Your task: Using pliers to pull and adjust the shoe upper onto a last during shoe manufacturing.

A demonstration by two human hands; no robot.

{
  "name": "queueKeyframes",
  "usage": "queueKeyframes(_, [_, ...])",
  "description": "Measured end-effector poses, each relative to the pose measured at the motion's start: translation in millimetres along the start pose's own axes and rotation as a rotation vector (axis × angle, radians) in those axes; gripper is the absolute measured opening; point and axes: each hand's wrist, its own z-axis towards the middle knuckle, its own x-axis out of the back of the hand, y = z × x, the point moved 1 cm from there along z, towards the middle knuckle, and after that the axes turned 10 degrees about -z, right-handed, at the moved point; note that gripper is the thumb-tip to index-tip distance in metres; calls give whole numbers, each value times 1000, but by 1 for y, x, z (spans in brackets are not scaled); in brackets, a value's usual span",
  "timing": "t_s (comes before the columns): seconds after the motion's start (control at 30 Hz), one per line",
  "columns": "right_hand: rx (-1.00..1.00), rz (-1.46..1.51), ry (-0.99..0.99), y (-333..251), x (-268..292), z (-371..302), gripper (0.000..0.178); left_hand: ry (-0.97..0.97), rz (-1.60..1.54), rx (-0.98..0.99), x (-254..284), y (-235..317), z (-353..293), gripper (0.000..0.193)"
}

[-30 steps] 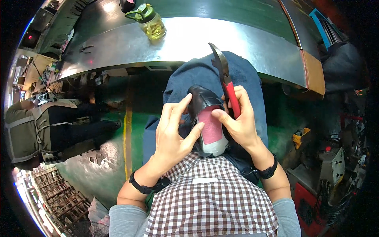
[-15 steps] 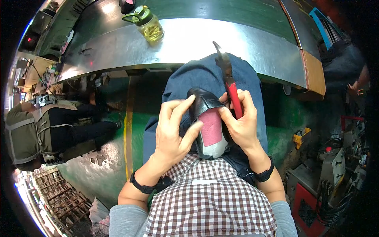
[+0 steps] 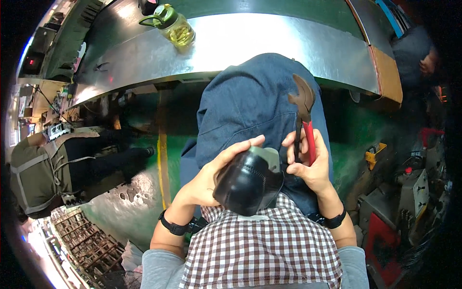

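My left hand (image 3: 204, 178) is wrapped round the left side of a black leather shoe upper (image 3: 245, 188) on a last, held over my lap. Its smooth, rounded black end points toward me, and a pale grey-green part (image 3: 266, 156) of the last shows at the far end. To the right of the shoe, apart from it, my right hand (image 3: 315, 166) grips lasting pincers (image 3: 304, 103) by their red and black handles. Their dark metal jaws point away from me, over my right knee.
A metal-edged workbench (image 3: 240, 43) runs across in front of my knees, with a green-lidded bottle (image 3: 177, 32) on it. On the left is another person (image 3: 48, 168), near a wooden rack (image 3: 86, 236). A yellow bin (image 3: 375, 155) and grey machinery (image 3: 399, 192) stand at right.
The shoe has been turned end for end and drawn nearer; its pink insole no longer shows. My left hand has closed round it. My right hand has moved right with the pincers, off the shoe.
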Motion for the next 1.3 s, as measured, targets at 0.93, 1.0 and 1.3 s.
queueKeyframes(0.93, [-299, 388, 101, 40, -10, 14, 37, 650, 112, -95, -18, 2, 30, 70])
queueKeyframes(1.0, [-278, 387, 112, 39, -11, 14, 36, 740, 444, -268, -18, 11, 26, 71])
queueKeyframes(1.3, [-255, 485, 148, 26, 3, -7, 33, 172, -234, -369, -154, 119, 3, 22])
